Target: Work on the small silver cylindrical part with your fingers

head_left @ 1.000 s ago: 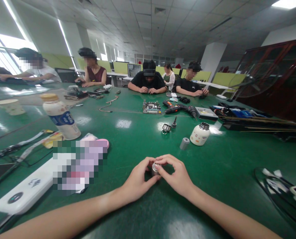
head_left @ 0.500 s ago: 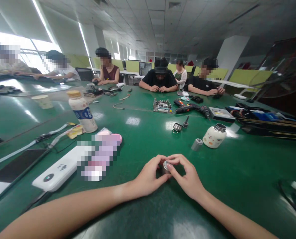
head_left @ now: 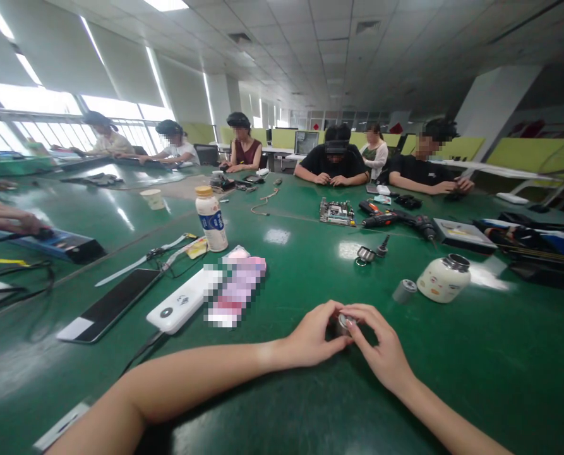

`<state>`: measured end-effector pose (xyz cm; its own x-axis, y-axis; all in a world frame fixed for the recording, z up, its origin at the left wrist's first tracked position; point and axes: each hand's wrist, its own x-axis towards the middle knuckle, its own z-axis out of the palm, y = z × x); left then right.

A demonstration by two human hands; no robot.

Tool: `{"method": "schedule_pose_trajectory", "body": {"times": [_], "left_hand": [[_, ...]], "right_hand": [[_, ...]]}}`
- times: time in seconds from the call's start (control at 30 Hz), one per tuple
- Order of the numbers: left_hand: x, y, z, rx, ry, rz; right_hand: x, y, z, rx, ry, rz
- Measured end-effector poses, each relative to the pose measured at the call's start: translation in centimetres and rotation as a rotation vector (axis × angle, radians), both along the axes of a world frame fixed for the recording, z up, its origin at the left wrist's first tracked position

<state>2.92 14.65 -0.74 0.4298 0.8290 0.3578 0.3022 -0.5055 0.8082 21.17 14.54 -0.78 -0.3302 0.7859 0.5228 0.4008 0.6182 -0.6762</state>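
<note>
Both my hands meet over the green table around a small grey cylindrical piece (head_left: 343, 321) with a round metallic top. My left hand (head_left: 317, 335) curls about its left side, with the thumb below it. Fingers and thumb of my right hand (head_left: 379, 341) press on its top and right side. Much of the piece is hidden by my fingers. Beyond my right hand lies a grey cylinder (head_left: 405, 291), beside a cream patterned bottle (head_left: 445, 278) whose metal mouth is uncovered. Farther off are a metal part with a ring (head_left: 364, 254) and a dark small part (head_left: 383, 246).
To the left are a pink-cased phone (head_left: 241, 284), a white power bank (head_left: 182, 303), a dark tablet-like slab (head_left: 115, 303) and a drink bottle (head_left: 211, 221). A circuit board (head_left: 337, 212) and power drill (head_left: 402, 221) lie ahead. Several people sit around the table; another person's hand (head_left: 14, 218) shows at far left.
The view has swung left, so everything sits farther right, and another person's hand has come into view at the left. My hands keep their hold on the grey piece.
</note>
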Motion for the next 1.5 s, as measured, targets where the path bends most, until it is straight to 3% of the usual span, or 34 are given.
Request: {"method": "schedule_pose_trajectory", "body": {"times": [1.5], "left_hand": [[0.12,-0.03,-0.02,-0.022,-0.023,0.000]], "right_hand": [[-0.26,-0.08,0.12,-0.002,0.023,0.019]]}}
